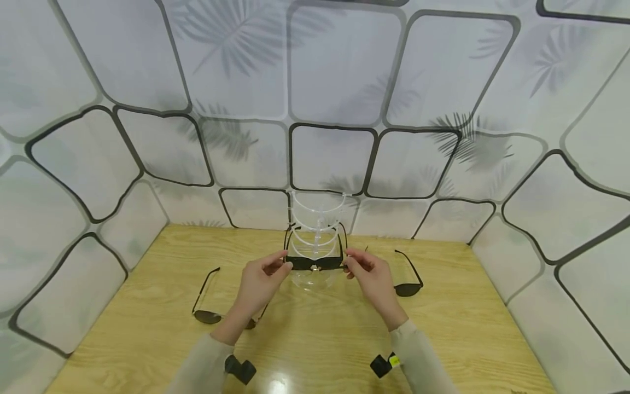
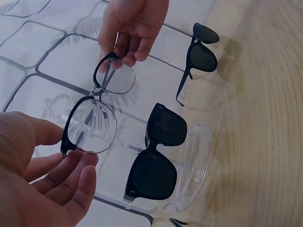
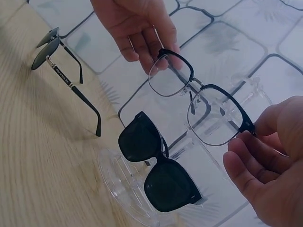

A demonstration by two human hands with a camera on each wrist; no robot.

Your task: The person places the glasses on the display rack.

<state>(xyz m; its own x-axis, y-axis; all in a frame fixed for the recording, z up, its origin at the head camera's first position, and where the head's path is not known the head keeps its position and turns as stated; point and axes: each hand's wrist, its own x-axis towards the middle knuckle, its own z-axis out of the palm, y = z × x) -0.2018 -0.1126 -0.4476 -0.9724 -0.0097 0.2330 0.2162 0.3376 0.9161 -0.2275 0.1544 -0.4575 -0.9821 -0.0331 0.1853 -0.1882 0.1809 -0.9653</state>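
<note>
Both hands hold one pair of clear-lensed eyeglasses (image 2: 73, 116) with black brow bars and thin metal lower rims. My left hand (image 1: 263, 279) pinches its left end, and my right hand (image 1: 371, 276) pinches the right end. The eyeglasses are in front of a clear tiered display stand (image 1: 317, 241), above a pair of black sunglasses (image 3: 168, 184). Those sunglasses sit low on the stand, over its clear rounded base (image 2: 201, 161). Whether the eyeglasses touch the stand I cannot tell.
More sunglasses (image 1: 407, 289) lie on the wooden table (image 1: 315, 339) beyond my right hand. Another thin-framed pair of sunglasses (image 1: 208, 316) lies at the left, partly hidden by my left forearm. A patterned cloth wall (image 1: 325, 158) encloses the back and sides.
</note>
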